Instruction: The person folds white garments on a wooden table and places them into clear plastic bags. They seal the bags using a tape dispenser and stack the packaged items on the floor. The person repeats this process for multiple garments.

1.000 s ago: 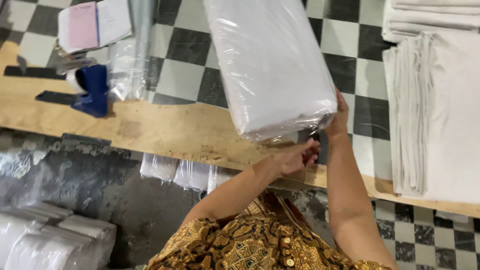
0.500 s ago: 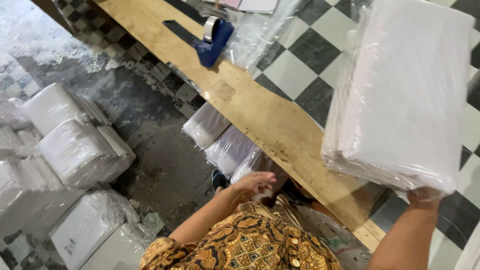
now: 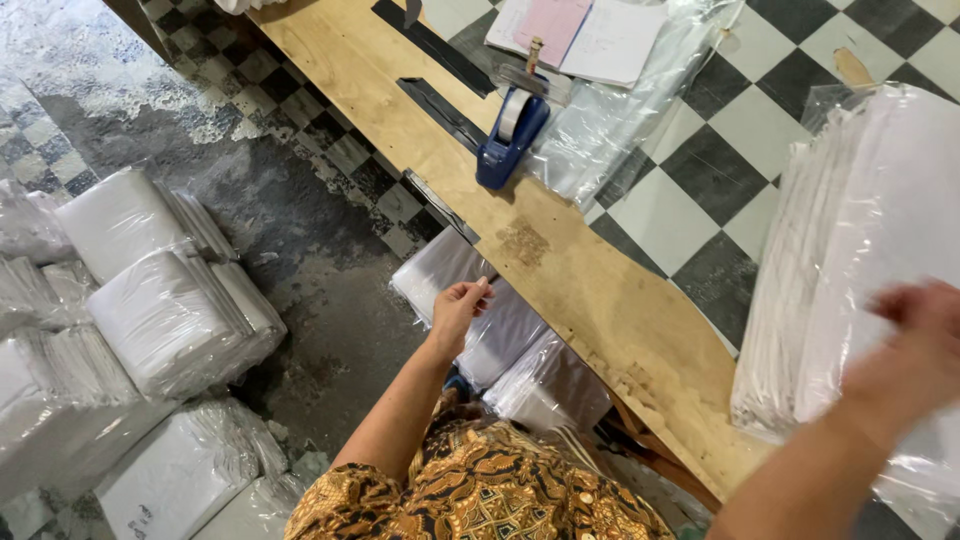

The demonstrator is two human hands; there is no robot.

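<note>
Your left hand (image 3: 458, 308) hung loosely curled below the desk (image 3: 560, 270) edge, fingers (image 3: 478, 290) holding nothing, just above the wrapped packs (image 3: 500, 335) stowed underneath. Your right hand (image 3: 915, 345) was blurred against the plastic-wrapped stack of white cloth (image 3: 860, 230) at the desk's right end; I could not tell whether those fingers gripped it or only pressed it. To handle that stack well, you likely needed a palm under its lower edge, since the slick film could slip. Farther along sat the blue tape dispenser (image 3: 510, 140), loose clear bags (image 3: 620, 110), then the papers (image 3: 580, 30). More wrapped bundles (image 3: 160, 300) lay on the floor to the left.
</note>
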